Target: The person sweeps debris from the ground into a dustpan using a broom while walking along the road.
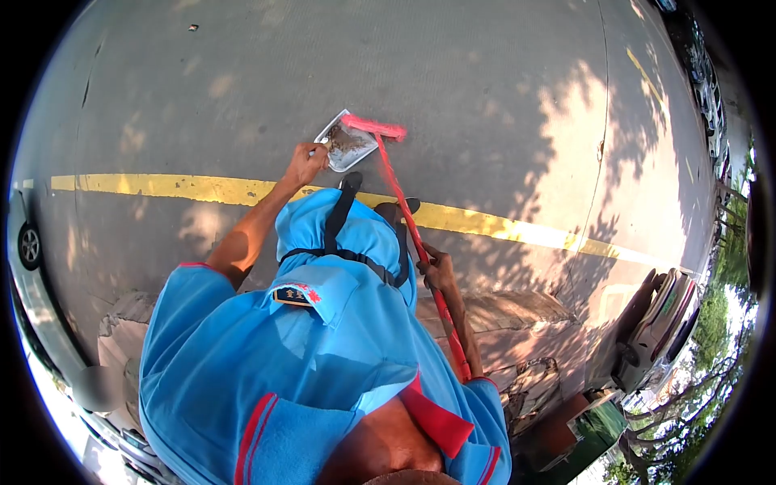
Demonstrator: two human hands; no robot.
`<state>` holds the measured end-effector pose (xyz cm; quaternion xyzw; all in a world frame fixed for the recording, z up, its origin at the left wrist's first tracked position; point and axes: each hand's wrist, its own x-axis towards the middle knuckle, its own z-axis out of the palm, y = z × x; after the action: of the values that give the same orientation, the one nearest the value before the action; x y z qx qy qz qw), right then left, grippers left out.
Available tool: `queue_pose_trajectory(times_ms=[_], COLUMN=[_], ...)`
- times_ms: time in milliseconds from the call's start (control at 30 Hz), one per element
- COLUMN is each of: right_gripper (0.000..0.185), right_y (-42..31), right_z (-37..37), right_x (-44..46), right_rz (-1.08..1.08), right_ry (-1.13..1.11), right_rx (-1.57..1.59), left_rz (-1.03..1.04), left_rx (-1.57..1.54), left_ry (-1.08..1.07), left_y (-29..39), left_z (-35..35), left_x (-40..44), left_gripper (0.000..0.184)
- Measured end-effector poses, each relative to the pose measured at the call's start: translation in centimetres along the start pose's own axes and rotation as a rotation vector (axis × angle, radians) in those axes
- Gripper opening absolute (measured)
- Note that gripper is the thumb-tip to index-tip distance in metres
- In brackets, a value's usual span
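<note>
My left hand [307,164] is closed around the short handle of a whitish dustpan [339,161], held low over the pavement in front of my feet. Brown debris [346,142] lies inside the pan. A red broom [394,184] slants up from the pan to beside my right side. Its pinkish-red head [374,126] rests across the far right edge of the dustpan. Lower on the right, my right hand [439,269] is wrapped round the broom's long handle, its fingers partly hidden.
Grey pavement [267,89] with a yellow painted line [202,187] stretches around my shoes [351,181]. Parked cars [656,327] stand on the right, and another car [36,275] is on the left. A small scrap [193,27] lies far ahead. Stone paving [517,319] is beside me.
</note>
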<state>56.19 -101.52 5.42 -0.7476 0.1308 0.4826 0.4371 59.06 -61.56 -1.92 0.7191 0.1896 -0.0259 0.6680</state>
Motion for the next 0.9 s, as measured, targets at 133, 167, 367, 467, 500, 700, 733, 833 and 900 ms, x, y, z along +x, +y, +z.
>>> queue_pose_trajectory(times_ms=[133, 167, 367, 467, 500, 700, 733, 833, 900], right_gripper=[0.061, 0.061, 0.053, 0.053, 0.054, 0.052, 0.053, 0.057, 0.058], right_y=[-1.2, -2.3, -2.6, 0.9, 1.1, 5.1, 4.0, 0.9, 1.3], right_z=[-0.3, -0.4, 1.6, 1.9, 1.8, 1.5, 1.0, -0.3, -0.3], right_x=[5.3, 6.7, 13.2, 12.8, 10.7, 1.7, 0.4, -2.0, -0.6], right_rz=[-0.152, -0.122, -0.249, -0.262, -0.321, -0.201, -0.076, 0.034, -0.021], right_ry=[0.092, 0.119, 0.202, 0.138, 0.127, 0.088, 0.018, -0.075, -0.055], right_rx=[0.050, 0.027, -0.206, -0.251, -0.338, -0.415, -0.279, -0.136, -0.091], left_rz=[-0.020, -0.032, 0.037, -0.052, -0.055, -0.037, -0.045, -0.046, -0.037], left_rx=[-0.003, 0.003, -0.001, -0.040, -0.046, -0.005, -0.023, -0.023, -0.005], left_ry=[0.000, 0.008, 0.018, 0.036, 0.039, 0.024, 0.033, 0.004, -0.013], left_y=[0.1, 0.4, -0.5, 1.1, 1.2, 1.4, 1.3, 0.4, 0.2], left_z=[0.2, 0.2, -0.3, 0.0, 0.1, 0.4, 0.3, -0.2, -0.3], left_x=[0.0, -0.1, -0.4, -0.9, -0.9, -0.4, -0.3, 0.0, 0.0], left_gripper=[0.038, 0.038, 0.038, 0.039, 0.039, 0.039, 0.038, 0.036, 0.036])
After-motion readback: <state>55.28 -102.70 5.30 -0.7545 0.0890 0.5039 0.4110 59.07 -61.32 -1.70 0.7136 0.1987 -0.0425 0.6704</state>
